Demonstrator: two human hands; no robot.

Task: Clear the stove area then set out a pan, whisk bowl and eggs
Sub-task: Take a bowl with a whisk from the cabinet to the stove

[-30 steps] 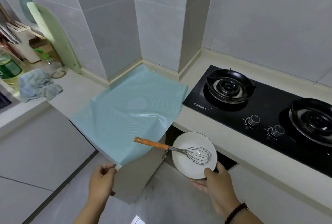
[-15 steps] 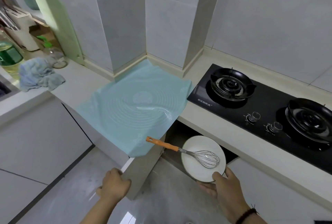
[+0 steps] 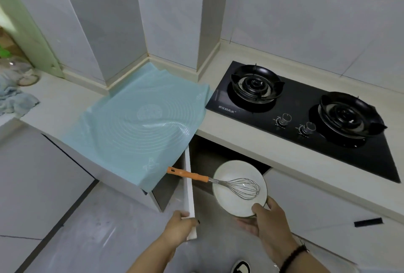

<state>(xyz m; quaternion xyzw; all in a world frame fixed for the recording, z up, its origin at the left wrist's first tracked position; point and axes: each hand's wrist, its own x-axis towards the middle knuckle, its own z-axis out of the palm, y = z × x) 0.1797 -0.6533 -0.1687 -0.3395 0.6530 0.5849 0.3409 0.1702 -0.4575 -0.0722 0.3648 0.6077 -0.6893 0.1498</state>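
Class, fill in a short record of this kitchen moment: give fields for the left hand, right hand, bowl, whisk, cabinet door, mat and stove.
left hand: grips the edge of the cabinet door
right hand: holds the bowl by its near rim
bowl: white, held in front of the open cabinet, below counter level
whisk: wire head in the bowl, orange handle sticking out to the left
cabinet door: open, white
mat: light blue, on the counter, overhanging its front edge
stove: black, two burners, nothing on them
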